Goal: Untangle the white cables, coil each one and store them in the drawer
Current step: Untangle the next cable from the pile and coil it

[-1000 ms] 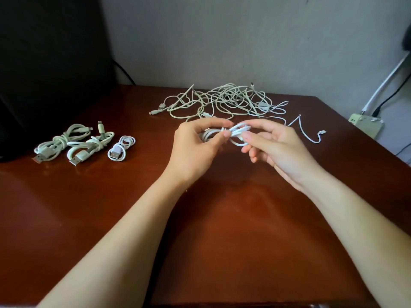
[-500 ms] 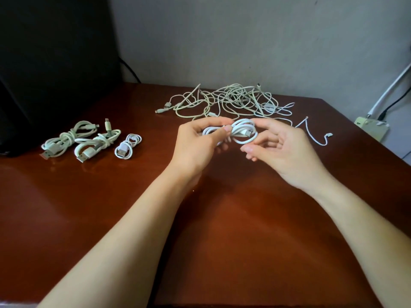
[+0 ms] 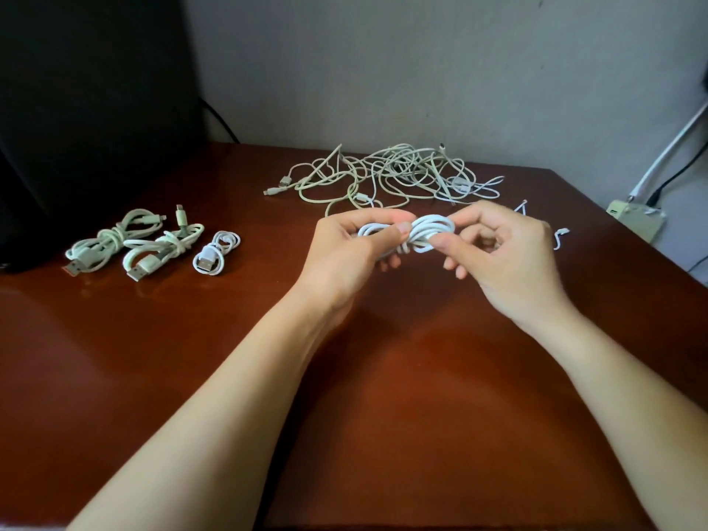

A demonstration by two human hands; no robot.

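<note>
White cable coil (image 3: 425,231): held above the desk (image 3: 383,396), just in front of the tangled pile (image 3: 394,174).
Left hand (image 3: 344,254): thumb and fingers pinch the coil's left end.
Right hand (image 3: 509,258): curled fingers pinch its right end.
Three wound bundles (image 3: 164,247): on the desk, side by side, well left of the tangled pile.
Loose cable end (image 3: 560,239): right of the pile, partly behind the right hand.

Right hand (image 3: 509,258) newly around coil (image 3: 427,228)
</note>
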